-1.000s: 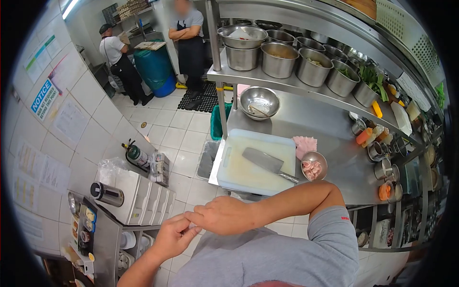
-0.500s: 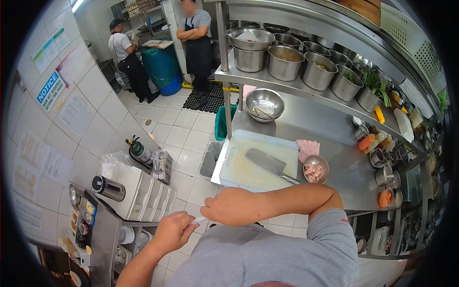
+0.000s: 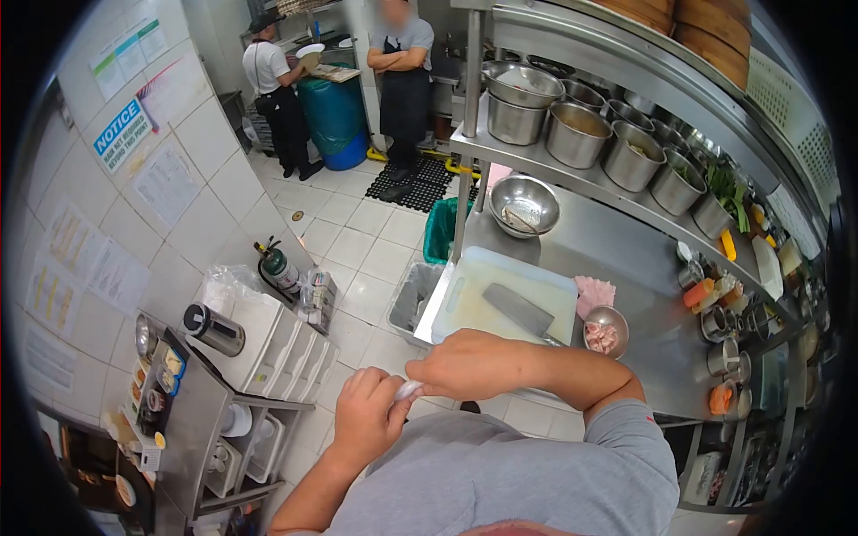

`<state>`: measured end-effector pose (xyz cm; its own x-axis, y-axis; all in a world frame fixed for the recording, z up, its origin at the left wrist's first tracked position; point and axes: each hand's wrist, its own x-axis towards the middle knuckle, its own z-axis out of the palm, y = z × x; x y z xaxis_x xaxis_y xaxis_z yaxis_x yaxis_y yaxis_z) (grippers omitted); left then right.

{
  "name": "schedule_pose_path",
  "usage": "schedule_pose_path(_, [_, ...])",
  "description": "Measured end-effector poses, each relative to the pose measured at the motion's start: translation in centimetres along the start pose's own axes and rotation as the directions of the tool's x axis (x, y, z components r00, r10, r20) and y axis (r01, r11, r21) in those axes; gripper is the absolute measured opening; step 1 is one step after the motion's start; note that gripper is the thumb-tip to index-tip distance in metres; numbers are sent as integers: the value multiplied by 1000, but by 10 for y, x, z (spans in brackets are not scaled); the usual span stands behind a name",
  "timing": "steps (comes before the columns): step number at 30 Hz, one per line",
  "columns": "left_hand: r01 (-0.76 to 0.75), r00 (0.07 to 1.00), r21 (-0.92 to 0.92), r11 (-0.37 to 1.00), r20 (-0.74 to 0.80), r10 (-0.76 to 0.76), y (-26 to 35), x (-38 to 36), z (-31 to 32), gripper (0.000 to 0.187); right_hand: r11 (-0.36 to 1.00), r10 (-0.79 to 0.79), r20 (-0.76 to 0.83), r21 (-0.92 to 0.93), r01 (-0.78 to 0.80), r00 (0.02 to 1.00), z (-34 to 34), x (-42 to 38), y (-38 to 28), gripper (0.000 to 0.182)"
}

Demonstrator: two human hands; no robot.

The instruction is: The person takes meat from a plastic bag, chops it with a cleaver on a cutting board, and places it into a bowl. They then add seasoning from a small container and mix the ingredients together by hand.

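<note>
My left hand (image 3: pixel 369 413) and my right hand (image 3: pixel 451 366) meet in front of my grey shirt, to the left of the counter's front edge. Between them is a small whitish, translucent item (image 3: pixel 408 389), pinched by the fingers of both; what it is I cannot make out. Behind my right hand lies a pale cutting board (image 3: pixel 472 313) with a cleaver (image 3: pixel 519 308) flat on it. Beside the board are a pink cloth (image 3: pixel 594 293) and a metal bowl of raw meat (image 3: pixel 606 331). A larger metal bowl (image 3: pixel 525 206) holding a thin utensil stands farther back.
Metal pots (image 3: pixel 579 134) line the shelf above the counter. Grey (image 3: pixel 413 302) and green (image 3: pixel 441 230) bins stand left of the counter. A drawer unit (image 3: pixel 281 357) with a thermos (image 3: pixel 214 328) is at the left. Two people (image 3: pixel 404 89) (image 3: pixel 273 94) stand at the back.
Both hands have moved right and slightly up in view, still together at the small item. The surroundings have shifted right as the view turned. One person at the back now holds a white plate-like object.
</note>
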<state>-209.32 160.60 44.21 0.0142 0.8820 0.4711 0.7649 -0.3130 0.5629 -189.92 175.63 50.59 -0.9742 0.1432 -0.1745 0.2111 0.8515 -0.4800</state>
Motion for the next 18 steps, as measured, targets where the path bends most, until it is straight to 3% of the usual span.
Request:
schedule_pose_path(3, [-63,994,95,993,96,54,8,7,-19,20,999,-16,53,-38,18,998,-2,2,5,31])
schedule_pose_path(5, [130,873,-5,991,474,-112,11,12,-32,23,997,-61,84,-48,66,995,1,2,5,30])
schedule_pose_path(9, [289,807,-38,957,548,-222,-1,27,-11,23,994,-9,79,-109,18,997,15,8,9,28])
schedule_pose_path(11, [364,706,-16,931,657,-265,-16,27,-3,26,993,-92,107,-65,99,990,14,4,20,27])
schedule_pose_path(14, [446,720,-95,890,629,-294,-32,25,-3,29,998,-65,159,-16,68,985,-5,-7,37,26])
schedule_pose_path(15, [493,673,-126,861,683,-285,-37,25,-2,28,998,-61,164,-17,65,985,-6,-8,51,26])
schedule_pose_path(16, [494,673,-131,860,683,-283,-36,28,3,28,985,-152,152,104,137,977,-4,-5,76,26])
schedule_pose_path(17, [604,663,-280,746,695,-276,-34,31,7,29,952,-240,130,228,206,962,-2,-2,100,26])
schedule_pose_path(18, [691,653,-411,595,708,-269,-34,33,12,29,903,-240,114,391,178,964,-7,2,118,27])
